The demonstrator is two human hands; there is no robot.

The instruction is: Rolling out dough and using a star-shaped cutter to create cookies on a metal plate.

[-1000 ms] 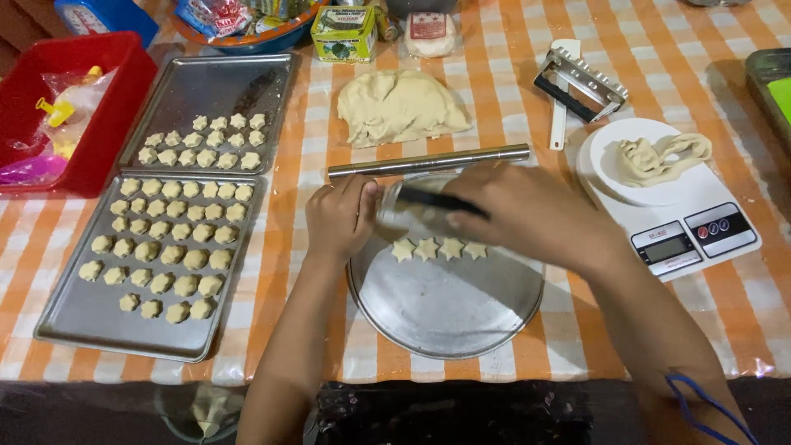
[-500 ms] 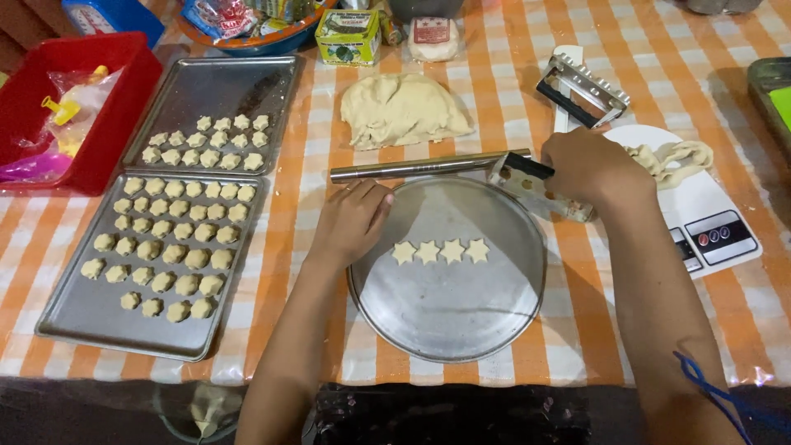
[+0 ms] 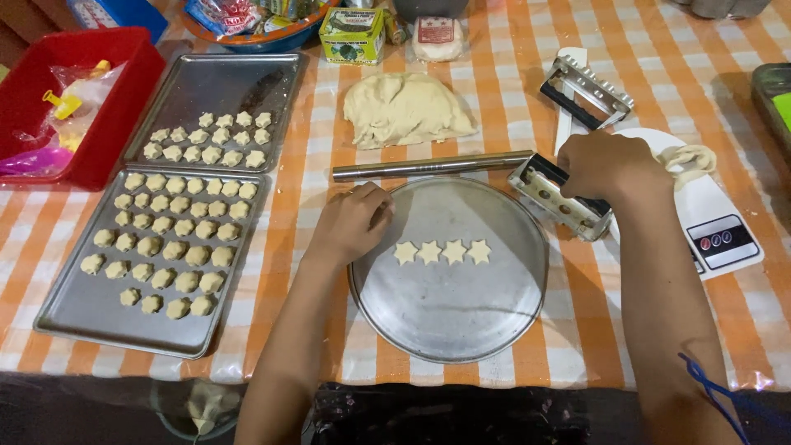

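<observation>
Metal round pan (image 3: 449,330) sits at the near edge of the checked orange tablecloth (image 3: 725,74), four star-shaped dough pieces (image 3: 442,251) in a row on it. Left hand (image 3: 353,222), loosely curled, rests on the pan's left rim. Right hand (image 3: 610,165) grips a metal cutter tool (image 3: 559,196) just beside its right rim.

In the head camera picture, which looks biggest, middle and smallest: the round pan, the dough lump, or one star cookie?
1. Round pan, biggest.
2. Dough lump, middle.
3. Star cookie, smallest by far.

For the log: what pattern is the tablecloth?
Orange-and-white checks on the tablecloth, clearest in the head view.
</observation>
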